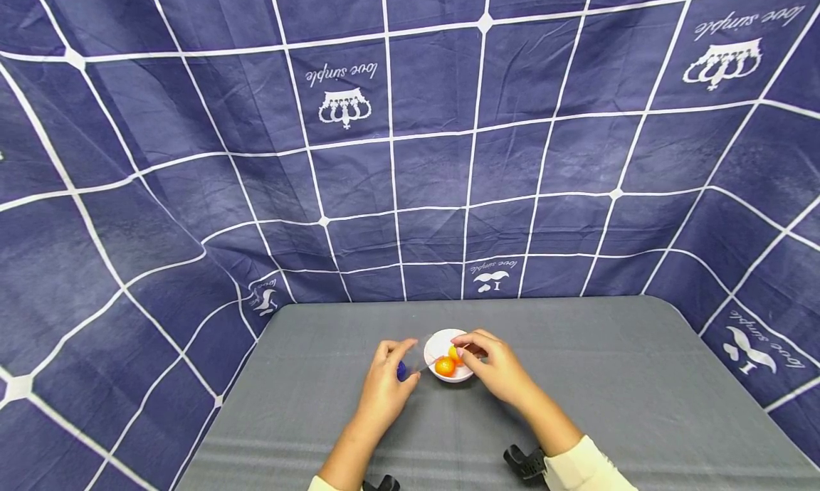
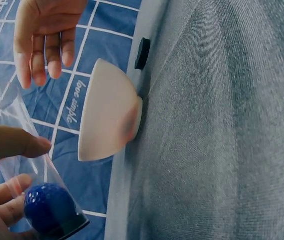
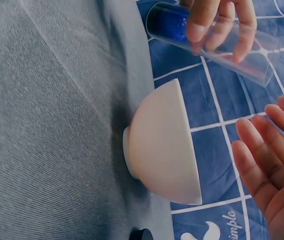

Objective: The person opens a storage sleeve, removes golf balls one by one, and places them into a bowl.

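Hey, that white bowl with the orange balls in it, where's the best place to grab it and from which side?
Probably by the rim of the white bowl, from above on its far right. The wall flares wide from a small foot, so its sides are too broad to wrap. The left hand holds a clear cup near the left edge, and the right hand hovers over it.

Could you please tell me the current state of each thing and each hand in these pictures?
Clear cup: tilted, gripped by the left hand, one blue ball inside.
Blue ball: resting at the cup's closed end.
White bowl: upright on the grey table, holding orange balls.
Orange balls: lying in the bowl.
Left hand: curled round the cup.
Right hand: over the bowl, fingers relaxed, holding nothing.
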A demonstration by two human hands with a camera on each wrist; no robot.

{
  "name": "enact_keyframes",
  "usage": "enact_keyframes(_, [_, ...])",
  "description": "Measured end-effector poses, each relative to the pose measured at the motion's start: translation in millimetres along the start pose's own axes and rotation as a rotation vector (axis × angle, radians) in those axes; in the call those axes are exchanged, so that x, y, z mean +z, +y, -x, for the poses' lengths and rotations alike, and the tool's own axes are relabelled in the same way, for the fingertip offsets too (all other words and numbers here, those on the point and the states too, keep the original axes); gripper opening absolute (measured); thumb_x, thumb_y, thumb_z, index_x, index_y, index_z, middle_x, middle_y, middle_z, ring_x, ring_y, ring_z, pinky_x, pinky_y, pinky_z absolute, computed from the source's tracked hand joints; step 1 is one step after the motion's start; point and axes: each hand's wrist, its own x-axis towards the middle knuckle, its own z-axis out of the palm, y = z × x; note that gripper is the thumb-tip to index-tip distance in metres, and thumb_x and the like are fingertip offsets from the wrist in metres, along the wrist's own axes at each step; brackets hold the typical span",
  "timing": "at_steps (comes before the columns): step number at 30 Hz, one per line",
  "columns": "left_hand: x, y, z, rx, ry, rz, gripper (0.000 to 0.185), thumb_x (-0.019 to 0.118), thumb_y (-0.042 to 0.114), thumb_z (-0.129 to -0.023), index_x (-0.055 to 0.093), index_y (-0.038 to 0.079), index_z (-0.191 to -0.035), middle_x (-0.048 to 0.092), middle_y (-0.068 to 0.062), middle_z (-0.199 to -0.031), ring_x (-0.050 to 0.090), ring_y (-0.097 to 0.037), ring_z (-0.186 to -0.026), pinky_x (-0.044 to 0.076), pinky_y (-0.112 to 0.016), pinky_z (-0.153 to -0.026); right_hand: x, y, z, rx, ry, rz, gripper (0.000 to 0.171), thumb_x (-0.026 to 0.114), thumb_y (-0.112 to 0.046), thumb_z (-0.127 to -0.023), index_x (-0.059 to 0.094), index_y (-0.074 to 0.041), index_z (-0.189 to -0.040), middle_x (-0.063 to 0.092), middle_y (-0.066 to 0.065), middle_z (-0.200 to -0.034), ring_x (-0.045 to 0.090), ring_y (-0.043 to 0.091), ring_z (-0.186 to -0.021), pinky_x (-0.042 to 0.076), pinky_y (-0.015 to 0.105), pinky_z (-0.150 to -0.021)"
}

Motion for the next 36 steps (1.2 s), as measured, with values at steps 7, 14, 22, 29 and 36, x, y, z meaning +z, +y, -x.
enact_keyframes(7, [0.1, 3.9, 0.3, 0.096, 0.045, -0.095, 0.06, 0.09, 0.004, -0.067, 0.07, 0.019, -0.122, 0.06, -0.005, -0.108, 0.064, -0.022, -0.096, 0.046, -0.042, -0.083, 2, -4, 8, -0.002, -0.03, -0.109, 0.021, 0.068, -0.011, -0.095, 0.072, -0.006, -0.115, 0.072, 0.011, -0.11, 0.067, 0.012, -0.091, 0.057, 0.023, -0.08])
enact_keyframes(14, [-1.2, 5.0, 0.0, 0.156, 0.04, -0.189, 0.06, 0.09, 0.007, -0.067, 0.071, 0.023, -0.122, 0.059, -0.005, -0.109, 0.064, -0.023, -0.102, 0.045, -0.044, -0.092, 4, -7, 13, 0.007, -0.07, -0.183, 0.033, 0.068, -0.008, -0.095, 0.065, -0.003, -0.127, 0.068, 0.018, -0.118, 0.068, 0.012, -0.097, 0.057, 0.023, -0.082])
enact_keyframes(22, [-0.5, 4.5, -0.8, 0.243, 0.063, -0.266, 0.062, 0.09, 0.002, -0.063, 0.073, 0.022, -0.12, 0.06, -0.006, -0.109, 0.063, -0.024, -0.104, 0.043, -0.046, -0.098, 10, 0, 17, -0.005, -0.098, -0.223, 0.042, 0.067, -0.005, -0.095, 0.058, 0.003, -0.136, 0.066, 0.025, -0.121, 0.07, 0.011, -0.096, 0.058, 0.023, -0.083])
enact_keyframes(29, [-0.8, 4.9, -1.5, 0.312, 0.089, -0.335, 0.067, 0.085, -0.004, -0.061, 0.073, 0.024, -0.12, 0.061, -0.006, -0.108, 0.063, -0.026, -0.101, 0.042, -0.049, -0.1, 15, 0, 20, 0.069, -0.127, -0.268, 0.048, 0.072, -0.012, -0.093, 0.057, 0.002, -0.136, 0.061, 0.025, -0.127, 0.072, 0.019, -0.102, 0.059, 0.021, -0.085])
enact_keyframes(36, [-1.4, 6.6, -1.3, 0.346, 0.087, -0.377, 0.069, 0.082, -0.007, -0.06, 0.072, 0.026, -0.12, 0.061, -0.006, -0.108, 0.063, -0.026, -0.103, 0.043, -0.053, -0.104, 19, 2, 22, 0.1, -0.115, -0.296, 0.047, 0.072, -0.007, -0.092, 0.056, 0.007, -0.134, 0.059, 0.03, -0.129, 0.072, 0.021, -0.102, 0.058, 0.02, -0.085])
